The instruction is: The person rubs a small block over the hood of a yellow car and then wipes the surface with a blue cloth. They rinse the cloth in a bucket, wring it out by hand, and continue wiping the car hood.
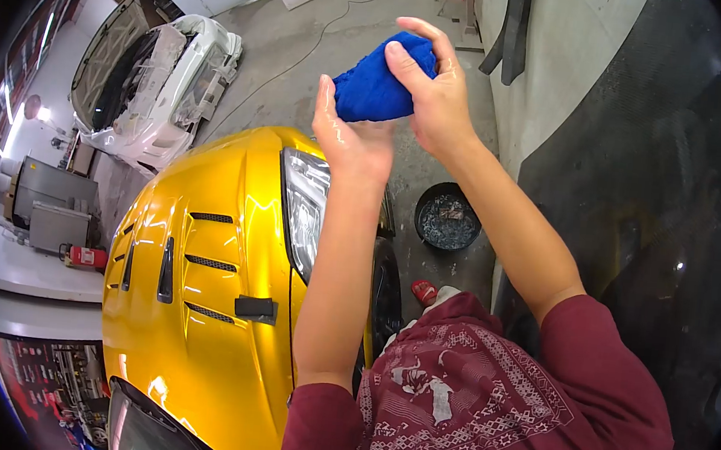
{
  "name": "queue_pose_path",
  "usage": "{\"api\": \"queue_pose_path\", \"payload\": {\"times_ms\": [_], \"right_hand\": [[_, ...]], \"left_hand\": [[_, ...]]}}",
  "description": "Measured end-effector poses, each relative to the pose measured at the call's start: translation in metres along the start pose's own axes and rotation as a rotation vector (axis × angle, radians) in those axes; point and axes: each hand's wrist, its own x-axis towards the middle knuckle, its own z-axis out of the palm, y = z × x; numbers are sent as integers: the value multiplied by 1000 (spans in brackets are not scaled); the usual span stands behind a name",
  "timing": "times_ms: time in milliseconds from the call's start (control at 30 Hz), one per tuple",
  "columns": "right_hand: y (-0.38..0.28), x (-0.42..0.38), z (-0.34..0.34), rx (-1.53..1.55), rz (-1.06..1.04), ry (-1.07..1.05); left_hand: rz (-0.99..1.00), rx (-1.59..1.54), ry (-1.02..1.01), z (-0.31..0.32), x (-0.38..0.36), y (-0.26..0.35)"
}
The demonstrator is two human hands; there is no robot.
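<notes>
A folded, bunched blue cloth (374,85) is held up between my two hands, above the front corner of a yellow car (202,271). My right hand (441,91) grips its right side, with the thumb pressed on the near face and the fingers curled over the top. Cupped beneath the lower left edge, my left hand (355,143) supports the cloth; its thumb points up and its other fingers are partly hidden behind the cloth. Both hands look wet and shiny. Close below my left hand is the car's headlight (303,194).
A round black bucket (421,217) with water in it stands on the floor beside the car. On the hood lies a small black block (255,308). A white, partly dismantled car (162,96) is at the back left. A dark panel (629,188) borders the right side.
</notes>
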Motion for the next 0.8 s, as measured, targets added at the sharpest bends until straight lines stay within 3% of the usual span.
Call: {"api": "queue_pose_path", "payload": {"times_ms": [67,133,233,267,333,367,400,433,467,500,533,600,733,800], "right_hand": [[-10,-21,10,-31,62,-64],[-7,-37,13,-51,114,-19],[-10,-70,10,350,656,32],[-15,-84,15,504,824,23],[-18,-101,6,699,990,-286],[-7,-104,-7,799,1120,-488],[-7,-104,-10,824,1373,-553],[-20,-106,0,588,1221,-799],[-42,-111,15,344,1049,-1024],[-66,-121,36,-114,1097,-1060],[-68,-125,46,-226,1202,-1125],[-43,-134,40,-419,1273,-1094],[-27,-154,40,-1051,948,-1312],[6,-166,16,-1130,645,-1588]], "left_hand": [[-303,-200,-123,-6,-21,24],[30,-35,-196,-23,-22,27],[564,443,-307,-16,-73,42],[801,566,-453,-21,-84,42],[945,826,-789,-14,-126,63],[1100,1133,-978,-13,-146,73],[1103,1219,-1111,-15,-169,69],[1098,1294,-1251,-17,-192,64],[1256,1479,-1360,-24,-205,60],[1379,1636,-1426,-34,-215,58],[1499,1798,-1480,-42,-219,56],[1240,1783,-1575,-58,-217,54],[1197,1840,-1661,-93,-209,27],[1006,1976,-1660,-108,-210,0]]}}
